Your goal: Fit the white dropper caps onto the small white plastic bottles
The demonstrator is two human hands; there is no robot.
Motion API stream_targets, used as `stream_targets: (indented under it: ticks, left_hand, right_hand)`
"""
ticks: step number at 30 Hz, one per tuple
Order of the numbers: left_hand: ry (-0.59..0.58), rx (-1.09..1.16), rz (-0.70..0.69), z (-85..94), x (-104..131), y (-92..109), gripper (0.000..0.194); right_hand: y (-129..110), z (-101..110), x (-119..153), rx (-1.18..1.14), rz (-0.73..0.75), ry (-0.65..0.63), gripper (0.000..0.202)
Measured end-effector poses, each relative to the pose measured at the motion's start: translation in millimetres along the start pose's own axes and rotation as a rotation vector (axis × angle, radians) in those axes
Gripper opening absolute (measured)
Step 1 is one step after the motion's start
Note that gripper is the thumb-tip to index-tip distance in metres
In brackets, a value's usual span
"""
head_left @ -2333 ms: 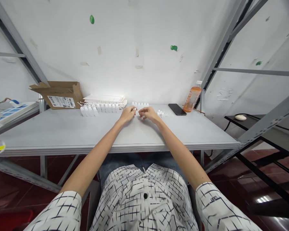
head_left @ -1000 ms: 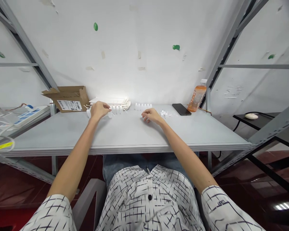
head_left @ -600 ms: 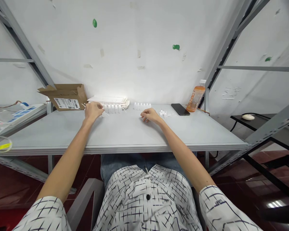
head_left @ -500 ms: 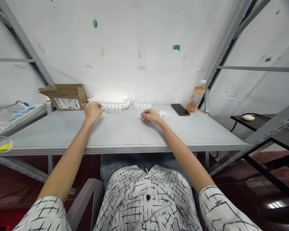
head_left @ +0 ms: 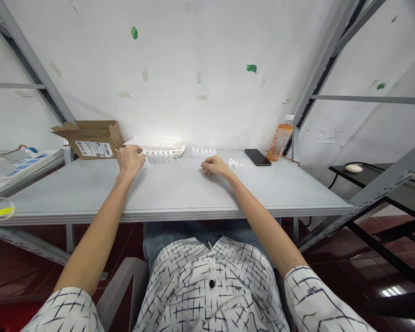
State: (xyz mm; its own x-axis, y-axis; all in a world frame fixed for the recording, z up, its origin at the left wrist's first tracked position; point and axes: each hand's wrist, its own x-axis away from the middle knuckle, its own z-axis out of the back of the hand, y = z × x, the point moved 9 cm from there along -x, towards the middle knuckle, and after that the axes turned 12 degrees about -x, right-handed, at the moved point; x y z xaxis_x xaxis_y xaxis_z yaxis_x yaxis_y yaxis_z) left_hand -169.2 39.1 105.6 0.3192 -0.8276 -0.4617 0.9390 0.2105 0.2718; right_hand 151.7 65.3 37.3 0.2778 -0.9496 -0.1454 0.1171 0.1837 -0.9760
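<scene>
My left hand (head_left: 130, 159) is closed at the left end of a row of small white bottle-like pieces (head_left: 161, 157). A thin white tip shows beside its fingers; the rest of what they grip is hidden. My right hand (head_left: 215, 166) rests low over the table with its fingers curled inward, so anything inside them is out of sight. Just behind it stands a second row of small white pieces (head_left: 203, 152). To its right lies a little pile of tiny white parts (head_left: 234, 163).
A stack of papers (head_left: 155, 143) lies behind the left row, with an open cardboard box (head_left: 93, 140) beside it. On the right of the grey table (head_left: 180, 196) are a black phone (head_left: 257, 157) and an orange drink bottle (head_left: 279, 139). Metal shelf posts flank both sides.
My left hand has shifted slightly left and turned a little at the end of the row. My right hand keeps its place and pose; the whole view has drifted slightly.
</scene>
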Motion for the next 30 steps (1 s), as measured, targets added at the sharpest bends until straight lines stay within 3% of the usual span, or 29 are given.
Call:
stream_targets:
  ticks: [3,8,12,17,22,25,30]
  left_hand:
    - [0.067,-0.097,0.029,15.9,12.4,15.1,0.034]
    - [0.109,-0.122,-0.074,30.7,28.0,71.5,0.036]
    - [0.022,-0.130,-0.198,16.4,31.7,121.5,0.036]
    - [-0.083,-0.128,-0.328,-28.8,36.0,167.9,0.039]
    - [-0.182,-0.126,-0.363,-73.7,43.4,177.5,0.037]
    - [-0.195,-0.115,-0.390,-83.2,49.4,172.3,0.037]
    - [-0.214,-0.104,-0.390,-85.2,54.0,165.1,0.035]
  right_hand:
    - [-0.3,-0.6,0.9,0.013,-0.006,-0.006,0.014]
    - [5.3,-0.2,-1.8,0.090,-0.025,-0.009,0.017]
    - [3.5,1.0,-4.3,0.345,0.023,-0.002,0.017]
    - [-5.4,4.7,-3.4,0.865,0.103,0.103,0.024]
    - [-7.8,14.9,-4.6,1.033,0.121,0.274,0.035]
    - [-8.8,23.5,-8.9,1.063,0.105,0.371,0.045]
    - [-6.7,32.2,-22.3,1.086,0.068,0.407,0.059]
